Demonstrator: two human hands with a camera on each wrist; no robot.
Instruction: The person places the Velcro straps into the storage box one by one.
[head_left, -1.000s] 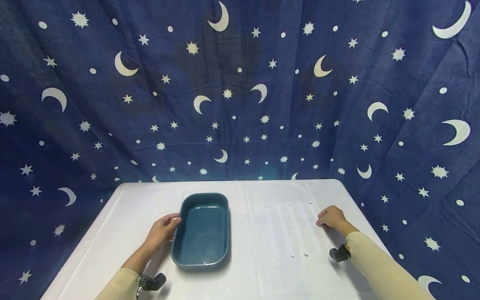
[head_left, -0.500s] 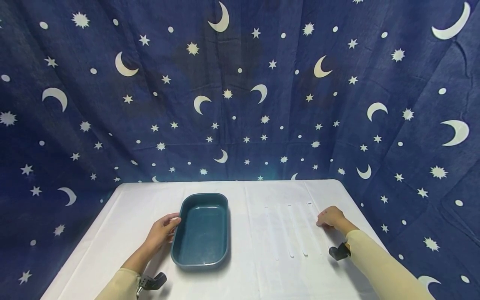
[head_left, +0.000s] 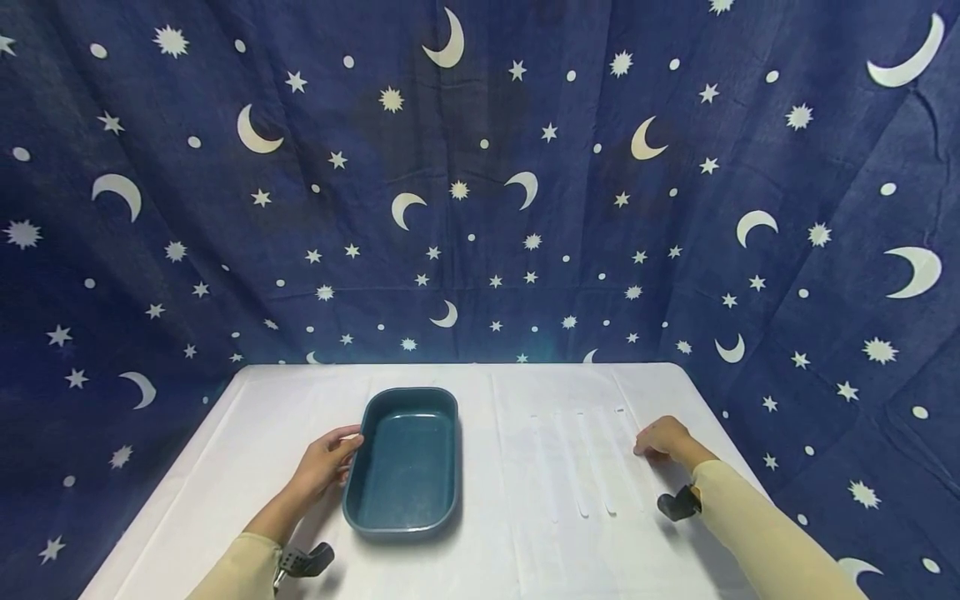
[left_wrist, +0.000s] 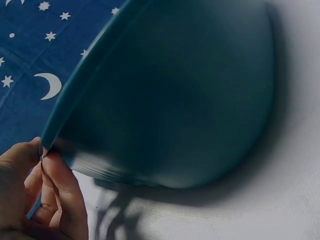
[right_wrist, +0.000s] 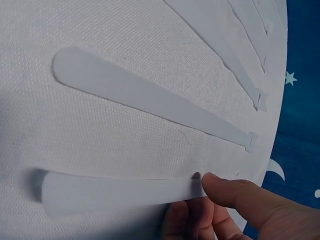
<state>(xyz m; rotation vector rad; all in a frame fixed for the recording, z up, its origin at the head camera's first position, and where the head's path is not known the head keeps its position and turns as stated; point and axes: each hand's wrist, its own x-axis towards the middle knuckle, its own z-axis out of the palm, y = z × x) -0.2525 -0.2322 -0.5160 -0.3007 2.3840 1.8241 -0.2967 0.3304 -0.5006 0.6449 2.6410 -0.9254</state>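
Observation:
A dark teal rectangular bin [head_left: 401,475] stands on the white cloth, left of the middle. At its left side my left hand [head_left: 324,465] pinches the rim between thumb and fingers, clearest in the left wrist view. Over the right part of the table, my right hand [head_left: 665,440] holds a white strap. In the right wrist view this strap [right_wrist: 115,195] is pinched between thumb and fingers, its rounded free end lifted off the cloth above a shadow. Beside it lies another white strap [right_wrist: 145,100] with a small slotted head.
Several more white straps [head_left: 596,471] lie side by side between the bin and my right hand, faint against the white tablecloth [head_left: 480,558]. A dark blue curtain [head_left: 480,225] with moons and stars hangs behind the table and along both sides.
The head view has shifted very slightly, so the scene sits a little lower. Both hands keep their places, on the bin's rim and on the strap.

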